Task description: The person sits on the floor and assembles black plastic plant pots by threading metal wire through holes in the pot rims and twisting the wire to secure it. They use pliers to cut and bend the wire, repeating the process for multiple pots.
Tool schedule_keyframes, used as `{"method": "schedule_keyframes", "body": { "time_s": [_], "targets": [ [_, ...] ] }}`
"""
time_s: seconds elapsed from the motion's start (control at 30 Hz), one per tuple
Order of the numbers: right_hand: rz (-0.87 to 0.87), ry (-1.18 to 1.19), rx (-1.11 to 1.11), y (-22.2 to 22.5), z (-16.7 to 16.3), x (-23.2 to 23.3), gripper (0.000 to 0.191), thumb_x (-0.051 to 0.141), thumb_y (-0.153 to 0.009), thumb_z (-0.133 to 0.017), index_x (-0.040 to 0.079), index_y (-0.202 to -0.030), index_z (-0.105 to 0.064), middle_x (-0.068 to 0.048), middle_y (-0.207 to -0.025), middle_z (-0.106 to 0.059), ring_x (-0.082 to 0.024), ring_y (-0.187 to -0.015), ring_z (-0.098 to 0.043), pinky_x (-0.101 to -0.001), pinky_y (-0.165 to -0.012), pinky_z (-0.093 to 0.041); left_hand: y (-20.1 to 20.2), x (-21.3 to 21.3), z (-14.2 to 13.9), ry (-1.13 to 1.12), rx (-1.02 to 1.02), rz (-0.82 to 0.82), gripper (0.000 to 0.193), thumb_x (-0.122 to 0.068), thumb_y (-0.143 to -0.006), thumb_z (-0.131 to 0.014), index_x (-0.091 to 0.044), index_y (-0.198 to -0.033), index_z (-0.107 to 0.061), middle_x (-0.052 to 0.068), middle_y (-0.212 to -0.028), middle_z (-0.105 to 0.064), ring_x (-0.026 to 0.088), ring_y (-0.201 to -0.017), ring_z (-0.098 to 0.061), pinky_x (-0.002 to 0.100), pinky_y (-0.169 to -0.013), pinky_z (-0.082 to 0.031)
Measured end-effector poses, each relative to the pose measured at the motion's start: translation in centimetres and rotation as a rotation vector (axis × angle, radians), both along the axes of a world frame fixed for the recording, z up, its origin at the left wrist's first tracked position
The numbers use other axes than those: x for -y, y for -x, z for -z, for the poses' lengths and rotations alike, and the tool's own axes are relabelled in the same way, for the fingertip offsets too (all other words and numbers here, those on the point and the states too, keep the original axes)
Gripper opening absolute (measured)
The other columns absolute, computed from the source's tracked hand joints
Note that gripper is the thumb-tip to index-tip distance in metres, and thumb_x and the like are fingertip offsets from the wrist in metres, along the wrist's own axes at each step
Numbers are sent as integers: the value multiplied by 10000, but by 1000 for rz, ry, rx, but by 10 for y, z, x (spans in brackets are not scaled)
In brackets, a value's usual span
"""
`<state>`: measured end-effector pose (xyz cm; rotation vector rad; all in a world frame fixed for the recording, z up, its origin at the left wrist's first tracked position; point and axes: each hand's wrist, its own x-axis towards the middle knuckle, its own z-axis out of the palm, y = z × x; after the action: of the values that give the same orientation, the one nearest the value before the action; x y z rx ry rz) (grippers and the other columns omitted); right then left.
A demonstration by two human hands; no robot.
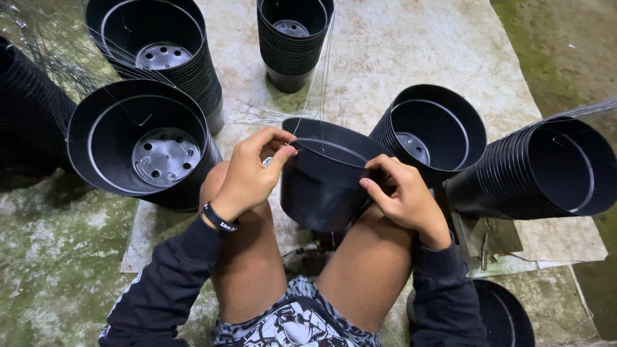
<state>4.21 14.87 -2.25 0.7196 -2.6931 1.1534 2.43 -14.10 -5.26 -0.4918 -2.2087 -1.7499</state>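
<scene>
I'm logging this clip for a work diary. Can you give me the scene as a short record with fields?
setting: person seated on a pale mat over mossy ground
left hand: pinching the rim of a black plastic pot, thin wire at the fingertips
right hand: gripping the same pot's right side
pot position: tilted, between the knees
nearby: stacks of black pots all around, loose wires on the mat

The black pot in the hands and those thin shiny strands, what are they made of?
The black pot looks like thin moulded plastic, smooth with a soft sheen. The thin strands look like metal wire: fine, grey, glinting. Both hands, left hand and right hand, grip the pot.
</scene>
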Motion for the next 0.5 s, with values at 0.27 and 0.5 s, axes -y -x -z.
{"method": "schedule_keyframes", "body": {
  "time_s": [0.27,0.5],
  "targets": [
    [-39,0,-40,0,-2,2,225,156,-887,-753,25,-1048,-666,-88,-834,-652,-151,-605,-585,-275,-502,-456,1,-5,-8,73,-53,-18,166,-67,-921,-718,3,-1070,-699,100,-961,-732,180,-868,-744,286,-779,-568],
    [11,6,68,0,1,-7,240,138,-823,-780,19,-1014,-695,-98,-819,-656,-196,-546,-543,-303,-507,-422,15,10,-22,249,-307,84,256,-147,-829,-840,-9,-1015,-731,132,-1015,-675,238,-966,-647,335,-861,-500]
  ]
}}
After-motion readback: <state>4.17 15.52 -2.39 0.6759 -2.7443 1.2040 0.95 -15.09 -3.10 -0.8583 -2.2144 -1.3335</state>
